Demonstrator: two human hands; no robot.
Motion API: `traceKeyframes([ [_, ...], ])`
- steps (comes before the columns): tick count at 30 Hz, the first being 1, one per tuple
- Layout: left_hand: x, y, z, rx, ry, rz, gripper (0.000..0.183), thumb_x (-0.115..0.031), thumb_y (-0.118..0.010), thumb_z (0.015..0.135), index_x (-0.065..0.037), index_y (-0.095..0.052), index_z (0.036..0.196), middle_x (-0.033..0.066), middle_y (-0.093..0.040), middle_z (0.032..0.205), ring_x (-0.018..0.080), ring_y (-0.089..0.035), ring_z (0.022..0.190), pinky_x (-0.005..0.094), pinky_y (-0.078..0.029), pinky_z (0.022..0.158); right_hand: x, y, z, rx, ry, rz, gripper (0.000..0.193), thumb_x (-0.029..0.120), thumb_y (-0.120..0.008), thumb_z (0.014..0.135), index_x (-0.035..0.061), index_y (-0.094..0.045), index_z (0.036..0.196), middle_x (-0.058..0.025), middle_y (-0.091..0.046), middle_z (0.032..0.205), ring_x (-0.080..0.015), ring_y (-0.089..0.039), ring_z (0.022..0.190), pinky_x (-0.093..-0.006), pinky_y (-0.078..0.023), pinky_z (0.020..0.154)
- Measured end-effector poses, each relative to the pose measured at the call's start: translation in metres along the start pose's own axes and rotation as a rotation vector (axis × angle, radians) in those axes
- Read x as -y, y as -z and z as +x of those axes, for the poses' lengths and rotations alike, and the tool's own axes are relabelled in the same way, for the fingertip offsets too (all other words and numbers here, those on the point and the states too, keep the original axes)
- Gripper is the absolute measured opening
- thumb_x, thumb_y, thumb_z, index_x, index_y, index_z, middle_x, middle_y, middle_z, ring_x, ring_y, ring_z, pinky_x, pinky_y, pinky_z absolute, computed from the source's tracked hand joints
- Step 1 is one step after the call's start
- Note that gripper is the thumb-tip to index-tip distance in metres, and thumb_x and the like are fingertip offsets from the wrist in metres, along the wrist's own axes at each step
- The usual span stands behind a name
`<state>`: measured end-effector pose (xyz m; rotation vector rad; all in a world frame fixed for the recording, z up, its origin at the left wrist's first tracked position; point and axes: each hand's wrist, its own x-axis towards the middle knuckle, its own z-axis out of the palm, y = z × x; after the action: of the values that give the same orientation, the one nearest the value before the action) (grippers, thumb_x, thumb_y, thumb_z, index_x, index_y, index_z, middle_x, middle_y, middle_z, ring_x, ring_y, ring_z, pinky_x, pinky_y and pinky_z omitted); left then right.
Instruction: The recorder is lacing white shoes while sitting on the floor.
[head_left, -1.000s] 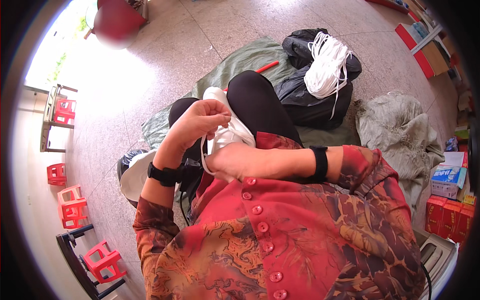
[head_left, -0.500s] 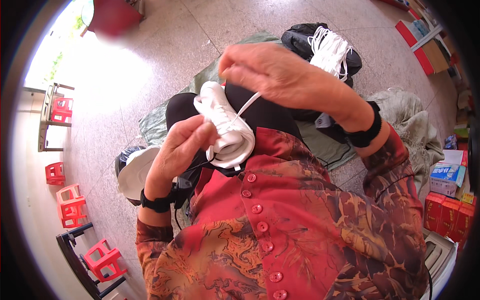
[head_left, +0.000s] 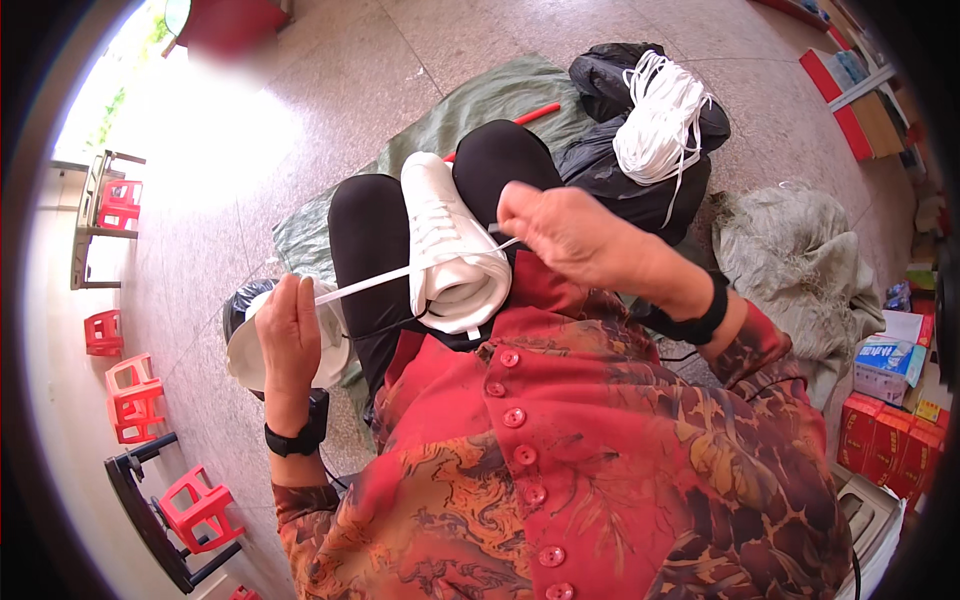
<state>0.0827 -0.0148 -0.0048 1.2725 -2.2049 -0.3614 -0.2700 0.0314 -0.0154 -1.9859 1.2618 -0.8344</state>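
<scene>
A white sneaker (head_left: 440, 215) lies between my thighs, toe pointing away and its opening toward my belly. White lacing crosses its tongue. One white shoelace end (head_left: 375, 282) stretches left from the shoe into my left hand (head_left: 289, 325), whose fingers pinch it. On the other side my right hand (head_left: 560, 228) is closed, knuckles up, on a lace running from the shoe's upper eyelets. Both lace ends are pulled outward, away from the shoe. Some of the right fingers are hidden behind the hand.
A bundle of white laces (head_left: 660, 125) rests on black plastic bags (head_left: 600, 160) at the far right. Another white shoe (head_left: 250, 345) is beyond my left wrist. A green sheet (head_left: 490, 95) covers the floor, with a grey woven sack (head_left: 785, 260) to the right. Red stools (head_left: 198, 508) stand left.
My left hand has moved left and away from the shoe, drawing a lace taut. My right hand has come down and nearer me, to the right of the shoe.
</scene>
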Motion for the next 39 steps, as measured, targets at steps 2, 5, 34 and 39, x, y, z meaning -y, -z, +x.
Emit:
traceKeyframes([
  [2,-0.003,-0.005,0.0,-0.01,-0.058,0.137,0.024,-0.01,-0.054,0.098,0.0,-0.047,0.078,0.0146,-0.048,0.068,0.0313,-0.048,0.059,0.0418,-0.037,0.056,-0.004,-0.019,0.002,0.067,-0.014,0.121,0.014,0.011,-0.052,0.096,-0.0007,-0.05,0.088,-0.026,-0.059,0.078,-0.0456,-0.059,0.077,-0.0471,-0.046,0.064],
  [5,-0.018,-0.019,-0.007,0.118,0.008,-0.022,0.022,-0.01,-0.054,0.098,0.0,-0.049,0.079,0.015,-0.05,0.07,0.0313,-0.051,0.063,0.0418,-0.038,0.058,-0.022,-0.04,0.004,0.033,-0.018,0.063,0.015,0.014,-0.053,0.099,0.0009,-0.05,0.092,-0.0219,-0.055,0.078,-0.0438,-0.057,0.078,-0.0438,-0.045,0.066],
  [34,-0.046,-0.06,-0.012,0.106,0.241,-0.39,0.014,0.0,-0.069,0.087,-0.001,-0.072,0.1,0.0022,-0.052,0.073,0.008,-0.052,0.065,0.0239,-0.043,0.06,-0.024,-0.027,0.035,0.239,0.245,-0.051,0.014,0.011,-0.053,0.093,-0.003,-0.055,0.091,-0.0227,-0.059,0.084,-0.0417,-0.061,0.082,-0.0447,-0.048,0.072],
  [39,-0.042,-0.062,-0.014,0.084,0.25,-0.424,0.013,-0.002,-0.07,0.087,-0.002,-0.073,0.1,0.0011,-0.051,0.073,0.0075,-0.049,0.064,0.0232,-0.041,0.058,-0.022,-0.032,0.028,0.182,0.025,0.071,0.013,0.009,-0.056,0.094,-0.0019,-0.052,0.088,-0.0211,-0.056,0.08,-0.0401,-0.058,0.076,-0.0428,-0.046,0.068],
])
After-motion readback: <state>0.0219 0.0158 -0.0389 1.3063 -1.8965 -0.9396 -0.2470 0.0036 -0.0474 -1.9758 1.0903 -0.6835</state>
